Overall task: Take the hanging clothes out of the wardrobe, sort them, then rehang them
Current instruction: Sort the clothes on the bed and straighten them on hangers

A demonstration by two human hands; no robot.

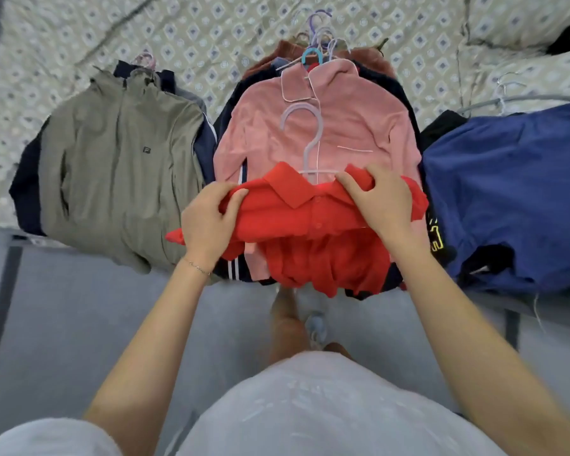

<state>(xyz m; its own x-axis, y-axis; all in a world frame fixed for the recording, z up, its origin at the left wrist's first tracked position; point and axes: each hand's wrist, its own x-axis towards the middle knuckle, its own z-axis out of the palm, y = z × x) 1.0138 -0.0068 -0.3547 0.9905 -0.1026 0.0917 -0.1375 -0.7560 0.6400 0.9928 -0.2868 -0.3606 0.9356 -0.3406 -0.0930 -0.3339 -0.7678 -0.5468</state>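
A red polo shirt (313, 225) on a pale lilac hanger (305, 139) lies at the near end of the middle pile, over a pink collared top (313, 126). My left hand (211, 222) grips the shirt's left shoulder. At the right shoulder, just beside the collar, my right hand (379, 199) grips the red fabric. The middle pile holds several dark garments under the pink top, with a cluster of hanger hooks (316, 37) at its far end.
An olive-grey jacket (119, 166) tops the left pile and a blue garment (514, 192) the right pile. All lie on a bed with a patterned sheet (79, 37). A pillow (524, 18) sits far right. Grey floor (63, 307) and my legs are below.
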